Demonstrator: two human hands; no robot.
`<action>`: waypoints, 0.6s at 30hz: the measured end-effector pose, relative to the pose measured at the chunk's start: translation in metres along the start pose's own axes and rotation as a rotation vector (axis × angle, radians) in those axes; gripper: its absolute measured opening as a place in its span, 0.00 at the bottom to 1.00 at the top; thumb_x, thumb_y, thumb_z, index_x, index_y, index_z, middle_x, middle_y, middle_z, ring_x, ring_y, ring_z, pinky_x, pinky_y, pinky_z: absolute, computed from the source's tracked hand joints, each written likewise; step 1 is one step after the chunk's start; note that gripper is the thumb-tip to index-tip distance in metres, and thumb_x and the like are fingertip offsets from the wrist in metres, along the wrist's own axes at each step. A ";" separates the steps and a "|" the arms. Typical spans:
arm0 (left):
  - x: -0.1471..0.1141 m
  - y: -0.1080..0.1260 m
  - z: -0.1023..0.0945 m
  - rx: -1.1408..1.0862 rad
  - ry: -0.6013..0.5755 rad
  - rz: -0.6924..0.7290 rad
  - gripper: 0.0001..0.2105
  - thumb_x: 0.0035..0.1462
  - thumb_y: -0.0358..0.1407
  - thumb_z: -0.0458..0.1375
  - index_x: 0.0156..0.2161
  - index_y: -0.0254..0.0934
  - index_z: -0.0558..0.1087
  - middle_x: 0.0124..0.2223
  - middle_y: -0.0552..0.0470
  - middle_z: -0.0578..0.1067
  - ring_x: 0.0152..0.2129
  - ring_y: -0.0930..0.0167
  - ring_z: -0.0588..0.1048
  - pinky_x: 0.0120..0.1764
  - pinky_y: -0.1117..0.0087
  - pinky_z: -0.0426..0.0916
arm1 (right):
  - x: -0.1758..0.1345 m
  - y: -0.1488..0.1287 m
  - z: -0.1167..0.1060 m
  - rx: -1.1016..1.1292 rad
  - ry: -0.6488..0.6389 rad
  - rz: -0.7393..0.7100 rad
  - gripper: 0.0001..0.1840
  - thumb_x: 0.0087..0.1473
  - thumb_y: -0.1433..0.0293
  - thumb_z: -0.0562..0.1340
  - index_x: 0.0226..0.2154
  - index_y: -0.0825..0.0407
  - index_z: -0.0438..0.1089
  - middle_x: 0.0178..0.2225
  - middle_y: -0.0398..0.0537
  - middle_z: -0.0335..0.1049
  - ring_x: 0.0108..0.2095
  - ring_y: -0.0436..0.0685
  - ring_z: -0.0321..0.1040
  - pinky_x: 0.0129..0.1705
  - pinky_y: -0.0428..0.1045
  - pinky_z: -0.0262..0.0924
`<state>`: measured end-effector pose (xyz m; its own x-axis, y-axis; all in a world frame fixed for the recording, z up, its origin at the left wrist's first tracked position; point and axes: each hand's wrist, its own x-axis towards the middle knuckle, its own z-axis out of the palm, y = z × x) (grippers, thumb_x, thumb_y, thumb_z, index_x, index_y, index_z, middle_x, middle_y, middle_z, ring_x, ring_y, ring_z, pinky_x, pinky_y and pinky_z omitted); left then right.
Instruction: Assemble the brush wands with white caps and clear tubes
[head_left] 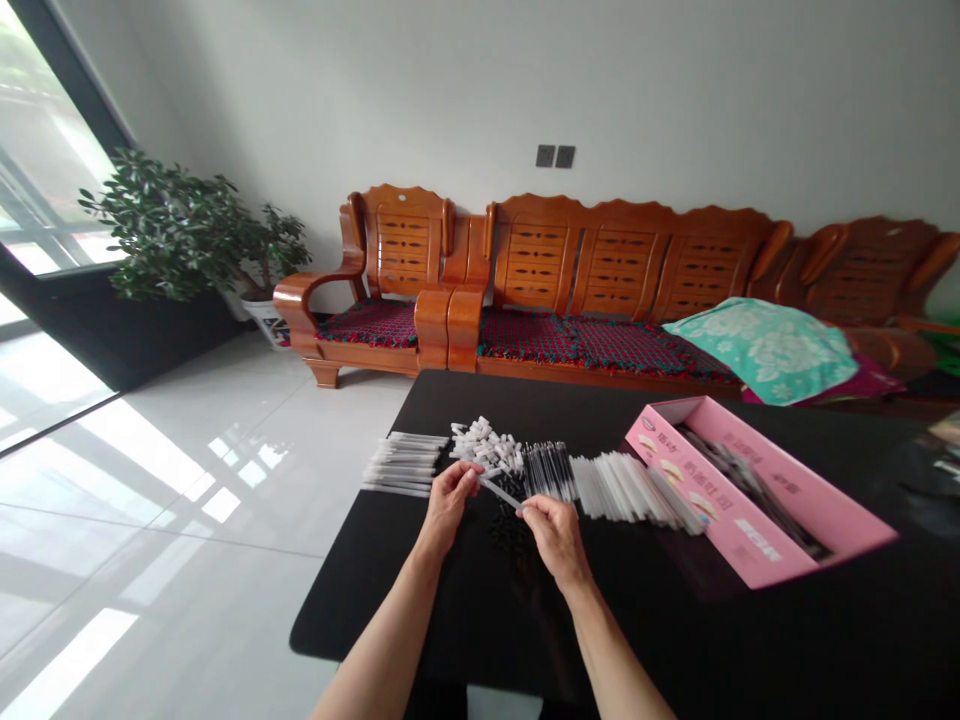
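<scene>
Both hands pinch a slim, whitish pen barrel [501, 493] above the black table [480, 620]. My left hand [448, 505] is closed at its far-left end, and any small part between those fingertips is too small to make out. The near-right end sits in the closed fingers of my right hand [553, 535]. Just beyond the hands lies a heap of short white pen caps [486, 442]. Small black pieces [510, 530] are scattered beneath the barrel. Dark-tipped pen refills [550, 468] lie side by side past my right hand, with translucent barrels [626, 487] to their right.
A row of white pens [405, 462] lies at the table's left edge. On the right stands an open pink box [757, 510] holding dark, slender items. Behind the table is a wooden sofa [622, 260]; a potted plant [187, 235] stands on the left.
</scene>
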<state>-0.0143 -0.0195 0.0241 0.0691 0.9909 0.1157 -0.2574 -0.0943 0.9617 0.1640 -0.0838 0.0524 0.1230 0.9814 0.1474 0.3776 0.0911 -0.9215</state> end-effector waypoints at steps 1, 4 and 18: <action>0.000 -0.001 0.001 -0.005 -0.002 -0.012 0.17 0.52 0.47 0.63 0.37 0.32 0.78 0.26 0.53 0.70 0.24 0.75 0.66 0.30 0.75 0.60 | 0.000 0.000 0.001 -0.001 -0.001 0.004 0.15 0.52 0.65 0.57 0.23 0.55 0.74 0.16 0.39 0.57 0.21 0.50 0.54 0.24 0.46 0.46; 0.000 -0.003 0.005 -0.050 0.015 -0.049 0.19 0.51 0.47 0.64 0.39 0.32 0.79 0.26 0.53 0.71 0.24 0.75 0.66 0.30 0.75 0.60 | -0.001 -0.003 0.003 -0.017 0.002 0.001 0.15 0.53 0.64 0.57 0.23 0.55 0.73 0.16 0.38 0.55 0.21 0.50 0.53 0.23 0.45 0.44; -0.005 -0.005 0.036 -0.300 0.271 -0.132 0.21 0.44 0.46 0.69 0.38 0.30 0.80 0.26 0.51 0.74 0.18 0.81 0.61 0.23 0.77 0.54 | -0.012 -0.015 0.020 -0.297 0.045 -0.122 0.19 0.60 0.60 0.54 0.28 0.53 0.73 0.21 0.48 0.70 0.23 0.53 0.63 0.29 0.46 0.51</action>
<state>0.0213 -0.0275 0.0276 -0.1256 0.9857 -0.1122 -0.5350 0.0279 0.8444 0.1383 -0.0934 0.0568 0.0979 0.9572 0.2725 0.6427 0.1482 -0.7517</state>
